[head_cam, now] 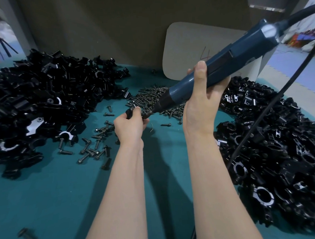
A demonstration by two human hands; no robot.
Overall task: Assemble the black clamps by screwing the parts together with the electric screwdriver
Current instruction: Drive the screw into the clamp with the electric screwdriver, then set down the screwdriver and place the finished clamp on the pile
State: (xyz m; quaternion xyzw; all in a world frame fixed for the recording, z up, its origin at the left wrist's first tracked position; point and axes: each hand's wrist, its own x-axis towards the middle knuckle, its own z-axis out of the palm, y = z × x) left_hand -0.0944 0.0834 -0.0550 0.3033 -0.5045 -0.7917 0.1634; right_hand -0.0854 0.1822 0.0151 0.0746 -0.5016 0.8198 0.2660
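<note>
Your left hand [129, 125] pinches a black clamp [130, 112] | your right hand [203, 103] grips the electric screwdriver [223, 66] | its tip meets the clamp above the table [57, 196]

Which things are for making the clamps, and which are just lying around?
For the job: electric screwdriver, in the right hand; clamp piece, in the left hand; screws; black clamp parts.
Lying about: white board; brown panel behind.
</note>
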